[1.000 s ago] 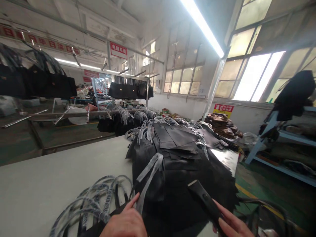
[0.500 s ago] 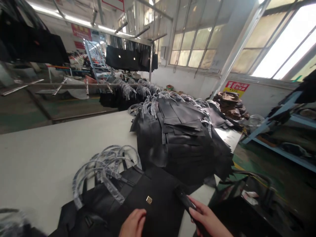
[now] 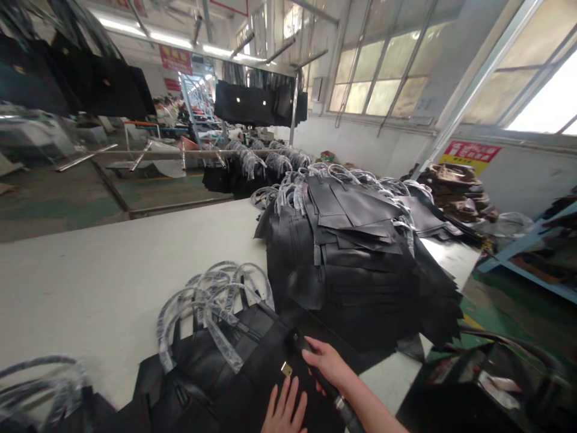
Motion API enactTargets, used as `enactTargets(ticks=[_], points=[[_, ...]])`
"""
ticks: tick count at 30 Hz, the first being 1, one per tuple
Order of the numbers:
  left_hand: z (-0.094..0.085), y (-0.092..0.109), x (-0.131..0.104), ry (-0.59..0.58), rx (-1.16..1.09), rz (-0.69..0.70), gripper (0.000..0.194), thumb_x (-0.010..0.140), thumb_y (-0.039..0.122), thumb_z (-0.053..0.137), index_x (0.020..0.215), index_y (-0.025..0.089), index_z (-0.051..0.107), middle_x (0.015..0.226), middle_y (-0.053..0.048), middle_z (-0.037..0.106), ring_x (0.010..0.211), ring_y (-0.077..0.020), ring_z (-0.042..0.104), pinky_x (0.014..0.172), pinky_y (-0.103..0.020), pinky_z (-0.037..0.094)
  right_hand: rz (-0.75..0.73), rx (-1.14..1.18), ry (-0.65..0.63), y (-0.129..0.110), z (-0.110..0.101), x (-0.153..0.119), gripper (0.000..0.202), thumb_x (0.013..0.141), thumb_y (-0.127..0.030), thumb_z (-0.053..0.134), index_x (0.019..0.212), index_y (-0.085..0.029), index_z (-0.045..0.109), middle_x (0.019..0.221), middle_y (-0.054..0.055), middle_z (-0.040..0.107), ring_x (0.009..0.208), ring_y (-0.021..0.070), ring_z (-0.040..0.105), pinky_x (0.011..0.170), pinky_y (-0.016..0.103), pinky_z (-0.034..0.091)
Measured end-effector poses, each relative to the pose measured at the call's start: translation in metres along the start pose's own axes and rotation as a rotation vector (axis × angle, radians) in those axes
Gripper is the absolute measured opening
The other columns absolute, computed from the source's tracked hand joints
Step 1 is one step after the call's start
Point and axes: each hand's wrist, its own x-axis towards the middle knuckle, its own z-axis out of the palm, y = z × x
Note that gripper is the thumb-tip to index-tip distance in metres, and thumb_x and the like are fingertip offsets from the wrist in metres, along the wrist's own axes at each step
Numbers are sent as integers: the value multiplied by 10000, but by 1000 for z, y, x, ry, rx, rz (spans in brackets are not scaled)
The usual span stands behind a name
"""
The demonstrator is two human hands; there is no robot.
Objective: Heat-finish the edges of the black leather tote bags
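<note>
A black leather-like panel (image 3: 252,394) with a small gold clasp (image 3: 286,368) lies at the front of the white table. My left hand (image 3: 286,409) rests flat on it with fingers spread, the fingertips just below the clasp. In my right hand (image 3: 325,362) is a black handheld tool (image 3: 328,390), its dark head over the panel up and right of the clasp. Clear-wrapped handles (image 3: 214,307) curve up from black bag pieces just left of the panel. Whether the tool's head touches the panel cannot be told.
A tall pile of black bag pieces (image 3: 360,270) with wrapped handles stands behind the panel on the white table (image 3: 112,270). More wrapped handles (image 3: 40,385) lie at the front left. A black bin-like object (image 3: 478,385) is at the right. Black bags hang from racks behind.
My right hand has moved the tool up and left across the panel, past the clasp. My left hand has shifted right and spread its fingers. The view has turned left.
</note>
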Motion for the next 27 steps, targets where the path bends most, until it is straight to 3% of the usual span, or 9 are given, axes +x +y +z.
enactTargets(ticks=[3,10,14,17,19,22,24,27], points=[[1,-1,1,41,28,7,607,798,457,570,1365,282,444,1337,-62,557,1304,-277,395,1031,-431,324,8,-29,-13,-11,4,15,653,832,-388,547,1429,-183,379,552,-47,572,309,90,499,300,168,365],[3,-3,2,99,14,16,543,836,532,534,1310,268,506,1336,-75,553,1354,-273,324,1093,-422,250,45,-104,-46,-9,-9,4,681,810,-428,565,1418,-169,401,535,-43,559,295,104,502,275,178,365],[0,-1,3,23,-6,10,558,842,488,550,1342,252,470,1377,-88,515,1328,-281,370,1092,-443,261,-62,-114,29,-23,11,17,682,819,-473,546,1414,-169,406,603,-30,576,341,93,512,308,181,377],[-11,4,4,-82,-76,-55,576,854,451,548,1373,229,431,1442,-103,440,1329,-284,380,1073,-445,318,-176,-117,61,-35,23,8,674,831,-471,554,1433,-227,376,745,-18,616,412,73,526,373,183,415],[-19,7,5,-119,-132,-75,558,881,416,520,1379,183,423,1455,-110,420,1334,-271,381,1069,-421,349,-188,-127,-28,-36,25,-11,673,819,-480,579,1424,-247,398,781,-12,638,429,76,533,393,191,428],[-27,12,8,-87,-249,-44,443,929,316,462,1339,146,473,1351,-79,548,1267,-207,472,1073,-341,365,-96,-179,-260,-24,27,-40,692,787,-485,616,1404,-223,445,833,18,676,404,70,510,389,200,423],[-26,16,11,-90,-365,-49,384,938,281,448,1300,172,520,1274,-46,614,1196,-176,538,1055,-297,382,-86,-220,-314,-12,34,-51,646,761,-472,643,1342,-214,532,890,32,691,484,94,562,447,213,464],[-21,22,14,-216,-515,-127,300,915,280,491,1175,221,627,1172,-22,675,1088,-170,610,977,-264,437,-114,-269,-314,1,51,-51,568,745,-424,657,1268,-207,610,894,23,705,661,151,634,576,232,514]])
